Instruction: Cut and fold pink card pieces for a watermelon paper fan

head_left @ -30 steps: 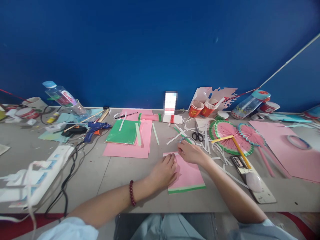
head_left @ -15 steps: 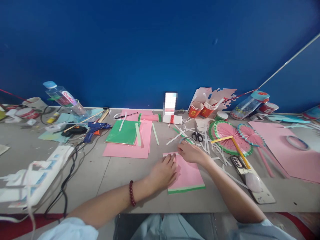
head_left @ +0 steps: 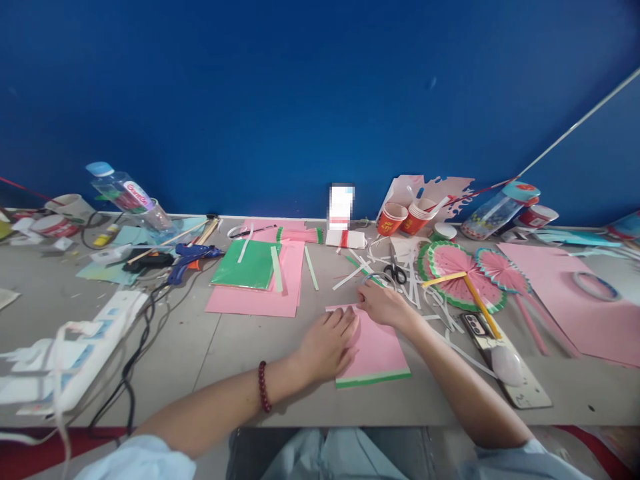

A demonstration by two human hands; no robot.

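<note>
In front of me lies a sheet of pink paper point(head_left: 383, 353) with a green strip along its near edge. My left hand point(head_left: 330, 343) rests on its left side, fingers stretched out and pressing the sheet. At the far edge, my right hand point(head_left: 383, 303) has its fingers closed on a roll of tape point(head_left: 389, 277), seen as a thin ring standing out beyond the knuckles. A whitish strip runs along that far edge between the hands. Black scissors point(head_left: 395, 272) lie just past the roll among white paper strips point(head_left: 413, 283).
Green paper point(head_left: 245, 265) sits on pink sheets point(head_left: 255, 303) to the left, near a blue glue gun point(head_left: 193, 257) and a power strip point(head_left: 103, 343). Rightward are folded paper fans point(head_left: 463, 267), a phone point(head_left: 530, 393) and another tape roll point(head_left: 595, 285). Red paper cups point(head_left: 393, 219) stand behind.
My left hand has slid slightly to the right on the pink paper. The roll of tape has shifted a little right and tilted, with my right hand still on it.
</note>
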